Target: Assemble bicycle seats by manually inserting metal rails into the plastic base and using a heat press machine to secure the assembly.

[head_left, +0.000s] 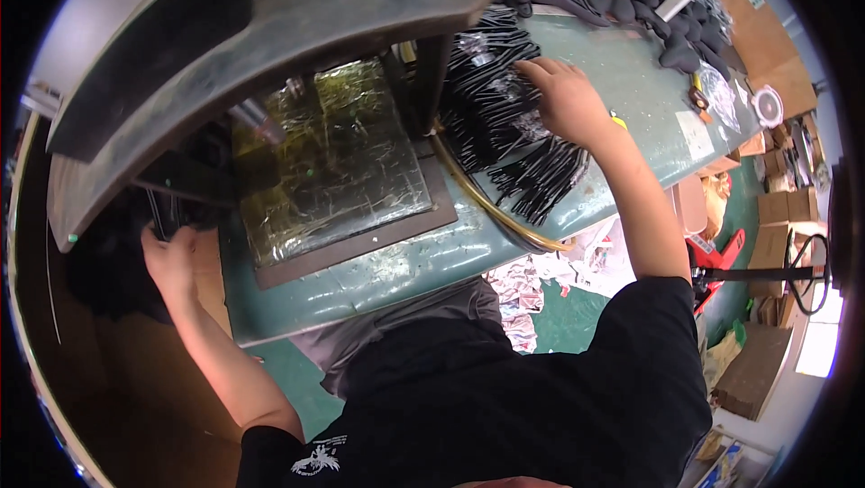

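A green table (644,82) bears a film-wrapped plate (338,164); cartons (787,207) line the room's right side. The left hand (171,258) has thumb and fingers clamped on a black piece (165,210); the right hand's (569,102) fingers touch black strips (487,100) heaped beside the plate, their grip unclear.

strips (491,109): black, lined with thin pale streaks | film-covered plate (342,164): dark, tinted yellow, streaked white | machine arm (369,6): grey with black panel | hose (497,210): golden yellow | worktable (631,82): green | padded pieces (680,51): dark grey | shirt (541,407): plain black, white print | trousers (461,308): grey | floor (581,312): green | pallet jack (716,258): red, black
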Tool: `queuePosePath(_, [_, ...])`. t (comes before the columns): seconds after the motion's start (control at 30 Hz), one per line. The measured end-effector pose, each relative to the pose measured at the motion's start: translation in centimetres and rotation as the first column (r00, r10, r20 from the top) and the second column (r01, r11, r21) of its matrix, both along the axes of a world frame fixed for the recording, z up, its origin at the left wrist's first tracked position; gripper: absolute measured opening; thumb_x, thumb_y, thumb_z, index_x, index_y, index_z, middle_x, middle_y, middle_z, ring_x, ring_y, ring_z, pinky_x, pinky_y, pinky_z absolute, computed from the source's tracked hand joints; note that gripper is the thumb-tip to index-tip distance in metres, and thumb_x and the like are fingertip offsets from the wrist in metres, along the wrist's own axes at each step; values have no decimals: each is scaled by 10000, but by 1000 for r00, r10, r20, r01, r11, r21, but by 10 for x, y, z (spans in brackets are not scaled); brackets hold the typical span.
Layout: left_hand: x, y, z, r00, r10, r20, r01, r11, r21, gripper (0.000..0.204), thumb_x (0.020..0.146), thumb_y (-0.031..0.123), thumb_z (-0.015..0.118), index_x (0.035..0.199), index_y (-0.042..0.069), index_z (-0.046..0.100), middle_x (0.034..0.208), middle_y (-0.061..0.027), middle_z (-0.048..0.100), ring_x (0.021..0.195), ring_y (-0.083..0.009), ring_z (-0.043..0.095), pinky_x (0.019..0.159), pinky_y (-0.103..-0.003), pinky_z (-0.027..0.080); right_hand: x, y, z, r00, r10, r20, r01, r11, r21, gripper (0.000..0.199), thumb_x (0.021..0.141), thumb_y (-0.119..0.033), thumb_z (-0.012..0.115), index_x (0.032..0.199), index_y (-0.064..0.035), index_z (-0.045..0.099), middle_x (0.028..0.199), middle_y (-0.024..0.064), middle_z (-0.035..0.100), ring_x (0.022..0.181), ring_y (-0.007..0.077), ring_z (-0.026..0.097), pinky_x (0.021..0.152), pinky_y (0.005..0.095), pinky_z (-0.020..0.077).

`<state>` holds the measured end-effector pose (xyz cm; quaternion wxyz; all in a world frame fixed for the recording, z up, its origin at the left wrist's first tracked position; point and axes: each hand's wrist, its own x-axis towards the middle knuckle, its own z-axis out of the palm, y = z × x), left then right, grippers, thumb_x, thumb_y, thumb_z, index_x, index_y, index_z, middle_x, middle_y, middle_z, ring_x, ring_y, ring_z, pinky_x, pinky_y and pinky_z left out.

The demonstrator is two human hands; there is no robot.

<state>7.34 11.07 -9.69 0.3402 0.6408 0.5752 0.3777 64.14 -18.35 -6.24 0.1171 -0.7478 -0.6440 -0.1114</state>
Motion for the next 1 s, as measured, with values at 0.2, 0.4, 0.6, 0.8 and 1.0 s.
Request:
queuePosePath(0.2, [-21,-15,35,890,81,449,-76,997,-30,444,861,-128,648,1297,-95,572,1065,-176,723,849,-224,739,734,-294,620,2,6,14,996,3,92,14,982,-187,682,736,64,633,1408,-47,595,1337,152,641,1236,376,615,1052,461,466])
queuePosePath(0.4, [-20,-91,19,499,86,862,95,984,-153,345,1004,-49,658,1345,-24,616,1191,-167,719,933,-216,729,824,-306,624,9,30,28,988,94,125,-99,995,28,603,766,91,649,1348,-64,622,1266,125,662,1227,368,630,1054,485,506])
queuePosePath(0.6, [63,-219,-28,441,314,841,460,725,-512,202,1063,153,697,1248,83,654,1075,-109,748,851,-206,728,758,-297,611,16,66,26,971,16,239,28,984,-177,438,769,75,688,1182,-39,597,1180,118,646,1206,372,637,1037,501,521])
queuePosePath(0.8, [116,-245,-33,474,321,820,635,520,-571,231,1114,255,629,1252,70,633,1133,-135,745,886,-242,774,734,-340,620,-6,64,47,920,146,363,-94,983,-157,428,727,10,746,1120,-68,595,1067,131,655,1070,347,677,929,440,521])
queuePosePath(1.0, [91,-161,25,701,-655,-281,683,503,530,293,844,120,857,1098,26,745,1037,-169,772,850,-293,769,774,-352,618,-41,36,52,985,74,157,-60,994,-94,388,750,62,689,1116,-42,611,1052,168,668,977,390,687,766,468,538])
